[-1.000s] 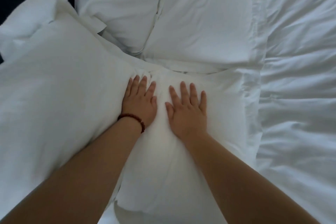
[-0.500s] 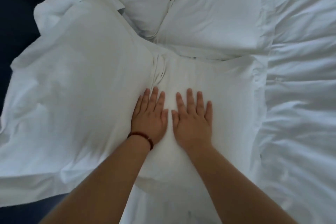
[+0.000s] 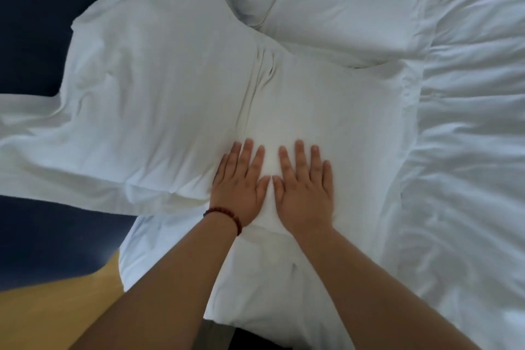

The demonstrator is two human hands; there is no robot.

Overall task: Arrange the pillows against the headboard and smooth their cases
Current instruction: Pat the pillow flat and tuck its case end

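Left hand (image 3: 240, 189) and right hand (image 3: 304, 190) both lie flat, palms down, fingers spread, thumbs almost touching; neither grip closes on anything, just pressing. Red bead bracelet (image 3: 225, 216) on the left wrist. Both palms rest on the near end of the front pillow (image 3: 321, 116), which lies near the bed's left edge, running lengthwise away from the person. A bunched crease (image 3: 261, 77) runs up its case ahead of the left fingers. A second, larger pillow (image 3: 147, 88) overlaps it on the left and overhangs the bed's left edge. Two more pillows (image 3: 341, 6) sit further back, side by side. Rumpled duvet (image 3: 466, 150) covers the right side. Headboard not in view.

Step judged: smoothing the front case. Risks: pressing along the fold could set the crease deeper rather than clear it; uneven pressure may skew the pillow; the overhanging pillow could slip off the edge if nudged.
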